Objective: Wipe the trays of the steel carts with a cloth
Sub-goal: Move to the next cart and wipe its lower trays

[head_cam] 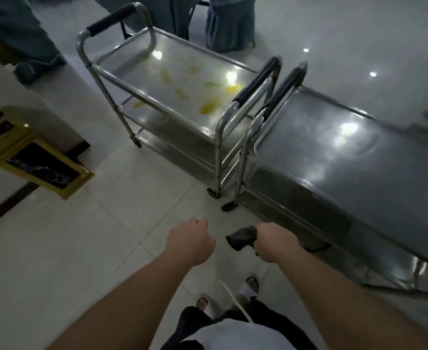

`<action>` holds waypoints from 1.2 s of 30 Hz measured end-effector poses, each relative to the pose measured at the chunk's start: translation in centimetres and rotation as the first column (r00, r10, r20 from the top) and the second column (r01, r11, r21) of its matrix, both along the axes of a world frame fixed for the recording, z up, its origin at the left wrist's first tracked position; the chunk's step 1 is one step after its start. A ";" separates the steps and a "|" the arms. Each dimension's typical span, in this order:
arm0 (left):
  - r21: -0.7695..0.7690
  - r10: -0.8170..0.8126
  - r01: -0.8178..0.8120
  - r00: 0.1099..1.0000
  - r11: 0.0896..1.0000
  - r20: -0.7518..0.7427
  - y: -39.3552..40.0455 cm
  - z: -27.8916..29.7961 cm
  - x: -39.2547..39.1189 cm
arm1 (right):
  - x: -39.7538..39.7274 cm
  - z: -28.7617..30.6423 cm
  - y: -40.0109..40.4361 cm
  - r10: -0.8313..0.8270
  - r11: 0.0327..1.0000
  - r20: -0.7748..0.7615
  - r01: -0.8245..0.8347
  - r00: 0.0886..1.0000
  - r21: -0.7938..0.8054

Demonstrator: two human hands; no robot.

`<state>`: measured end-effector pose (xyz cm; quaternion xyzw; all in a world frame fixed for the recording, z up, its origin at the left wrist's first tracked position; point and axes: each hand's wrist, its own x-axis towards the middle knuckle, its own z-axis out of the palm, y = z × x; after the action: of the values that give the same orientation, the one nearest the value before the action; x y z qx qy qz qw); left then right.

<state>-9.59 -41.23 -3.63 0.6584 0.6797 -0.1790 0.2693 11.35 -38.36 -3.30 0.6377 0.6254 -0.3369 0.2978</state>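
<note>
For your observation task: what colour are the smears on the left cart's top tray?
Yellow smears, clearest in the head view.

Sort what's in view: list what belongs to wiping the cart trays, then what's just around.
For the job: dark cloth gripped in right hand; left cart's stained top tray; right cart's top tray; left hand, holding nothing.

Just around: gold bin; draped chairs.
</note>
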 end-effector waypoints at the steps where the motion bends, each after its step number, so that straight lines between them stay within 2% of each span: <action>1: -0.006 -0.031 0.031 1.000 0.999 0.000 0.9 -0.2 0.4 | 0.6 -0.2 0.5 -0.045 0.999 0.010 0.045 0.999 -0.012; 6: -0.057 -0.102 0.104 0.994 0.993 0.032 4.4 -1.9 1.5 | 3.1 -2.2 2.2 -0.261 0.963 0.020 0.262 0.965 -0.070; 12: -0.166 -0.229 0.233 0.973 0.958 0.040 8.6 -6.9 1.3 | 3.5 -5.5 2.8 -0.472 0.868 0.041 0.472 0.881 -0.157; 17: -0.200 -0.408 0.414 0.910 0.888 0.071 12.6 -10.3 1.0 | 1.9 -8.1 3.0 -0.654 0.744 0.054 0.655 0.754 -0.131; 19: -0.207 -0.460 0.466 0.884 0.860 0.080 14.0 -11.5 1.0 | 1.2 -9.4 2.9 -0.708 0.700 0.011 0.704 0.706 -0.117; 22: -0.200 -0.534 0.532 0.844 0.822 0.052 15.6 -13.0 1.3 | 0.3 -11.1 2.5 -0.722 0.692 -0.053 0.718 0.690 -0.074; 27: -0.223 -0.549 0.538 0.836 0.813 0.018 16.4 -15.5 2.5 | 0.7 -14.4 1.2 -0.729 0.685 -0.076 0.727 0.681 -0.058; 32: -0.204 -0.468 0.461 0.884 0.864 0.014 15.7 -19.6 5.5 | 3.8 -18.9 0.2 -0.570 0.818 -0.085 0.574 0.817 0.041; 36: -0.218 -0.384 0.376 0.923 0.900 0.009 14.5 -24.3 8.0 | 7.1 -22.9 0.3 -0.527 0.845 -0.100 0.533 0.844 0.042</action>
<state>-1.60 -26.74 -27.94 0.7419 0.5192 -0.3120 0.2875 18.48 -38.03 -26.25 0.7804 0.4482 -0.4114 0.1445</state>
